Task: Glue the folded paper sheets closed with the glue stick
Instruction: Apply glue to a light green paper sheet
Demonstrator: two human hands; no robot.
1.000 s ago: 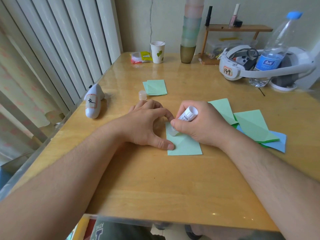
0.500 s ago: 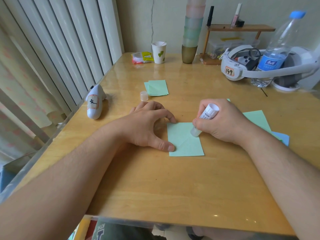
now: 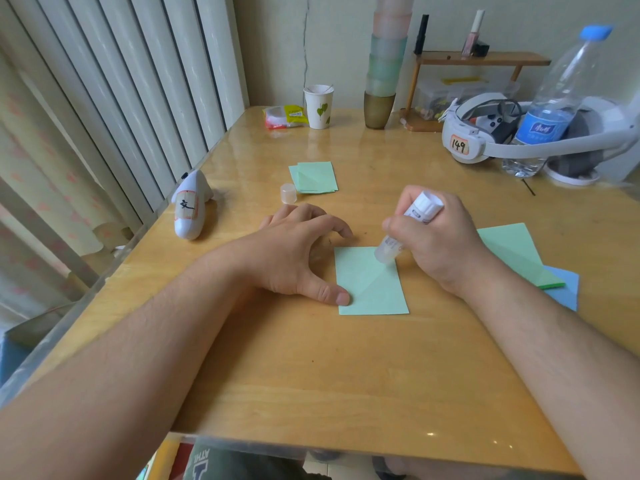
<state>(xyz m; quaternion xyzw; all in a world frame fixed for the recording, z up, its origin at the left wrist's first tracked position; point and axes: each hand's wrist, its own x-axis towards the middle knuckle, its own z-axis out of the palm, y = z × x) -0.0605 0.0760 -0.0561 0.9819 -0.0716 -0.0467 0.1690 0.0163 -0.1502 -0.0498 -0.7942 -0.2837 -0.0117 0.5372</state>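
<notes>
A light green folded paper sheet (image 3: 370,284) lies flat on the wooden table in front of me. My left hand (image 3: 294,252) rests beside its left edge, the thumb tip pressing the sheet's lower left corner and the fingertips on the table above it. My right hand (image 3: 440,237) grips a white glue stick (image 3: 408,226), tilted, with its tip touching the sheet's upper right part. The stick's clear cap (image 3: 288,193) stands on the table behind my left hand. A small stack of green folded sheets (image 3: 314,177) lies further back.
More green sheets (image 3: 512,251) on a blue sheet (image 3: 568,289) lie at the right. A white controller (image 3: 191,209) sits at the left edge. At the back stand a paper cup (image 3: 318,106), stacked cups (image 3: 384,71), a headset (image 3: 485,136), a water bottle (image 3: 554,109) and a small shelf (image 3: 481,58).
My right hand has carried the glue stick from the sheet's left top across to its right side and then up toward the upper right. My left hand stays in place.
</notes>
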